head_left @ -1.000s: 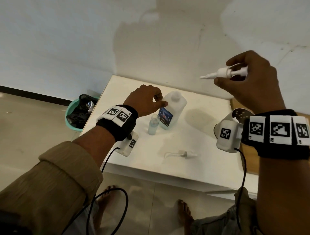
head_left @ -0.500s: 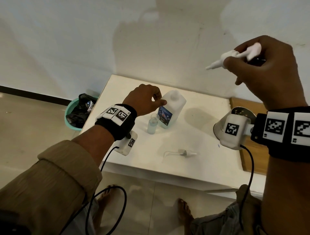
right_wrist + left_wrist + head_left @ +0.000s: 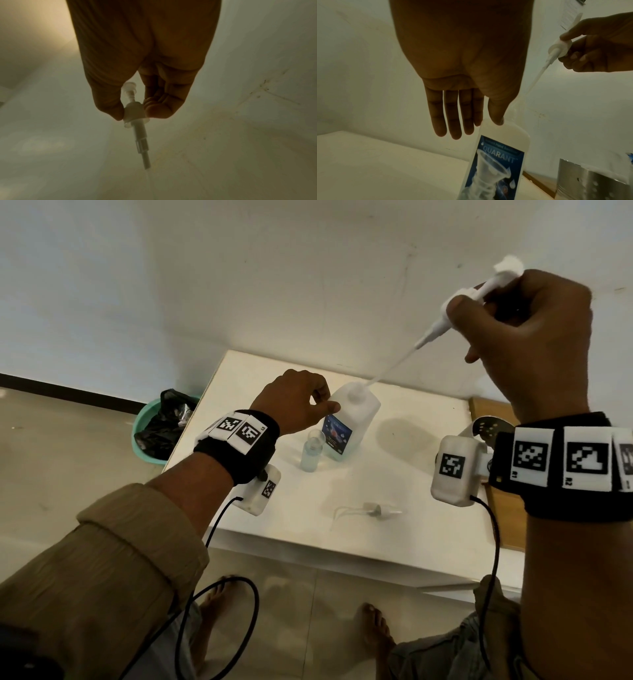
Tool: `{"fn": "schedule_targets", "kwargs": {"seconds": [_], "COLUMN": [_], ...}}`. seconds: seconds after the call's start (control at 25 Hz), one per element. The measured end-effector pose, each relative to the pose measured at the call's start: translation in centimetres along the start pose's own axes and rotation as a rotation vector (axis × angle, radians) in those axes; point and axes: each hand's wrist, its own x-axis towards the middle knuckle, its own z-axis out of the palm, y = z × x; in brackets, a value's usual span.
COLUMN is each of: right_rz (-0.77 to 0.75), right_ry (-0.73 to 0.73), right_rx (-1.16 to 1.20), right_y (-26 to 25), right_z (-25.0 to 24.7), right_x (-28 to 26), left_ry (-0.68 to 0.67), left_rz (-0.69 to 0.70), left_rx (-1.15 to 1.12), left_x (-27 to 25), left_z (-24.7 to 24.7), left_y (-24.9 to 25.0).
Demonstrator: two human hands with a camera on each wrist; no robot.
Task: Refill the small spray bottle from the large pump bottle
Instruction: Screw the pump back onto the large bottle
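The large translucent pump bottle (image 3: 354,419) with a blue label stands on the white table (image 3: 394,474), also seen as the large bottle (image 3: 501,148). My left hand (image 3: 322,405) hangs over it with fairly straight fingers, and its thumb (image 3: 496,119) touches the bottle's shoulder. High at the right, my right hand (image 3: 460,309) pinches the white pump head (image 3: 479,292) by its collar (image 3: 134,111). The pump's thin dip tube (image 3: 390,371) slants down to the bottle's mouth. The small clear spray bottle (image 3: 311,455) stands just left of the large one, with a clear funnel (image 3: 493,169) in its neck.
A small spray head (image 3: 375,510) with its tube lies near the table's front. A perforated metal container (image 3: 489,426) stands on a wooden board (image 3: 503,501) at the right. A green bin (image 3: 150,436) with a black bag sits on the floor at the left.
My right hand has risen and swung the pump head from level to steeply tilted, its tube now reaching down to the large bottle's mouth. The left hand has stayed at the bottle.
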Motion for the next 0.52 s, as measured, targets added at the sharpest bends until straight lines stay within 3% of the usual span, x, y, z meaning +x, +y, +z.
{"fn": "schedule_targets", "kwargs": {"seconds": [0.52], "right_rz": [0.044], "right_ry": [-0.259], "right_rx": [-0.047], "right_y": [4.8], "right_z": [7.3], "right_x": [-2.3], "left_ry": [-0.021], "left_rz": [0.002], "left_rx": [0.02], "left_x": [-0.2], "left_z": [-0.2], "left_y": [0.2]}}
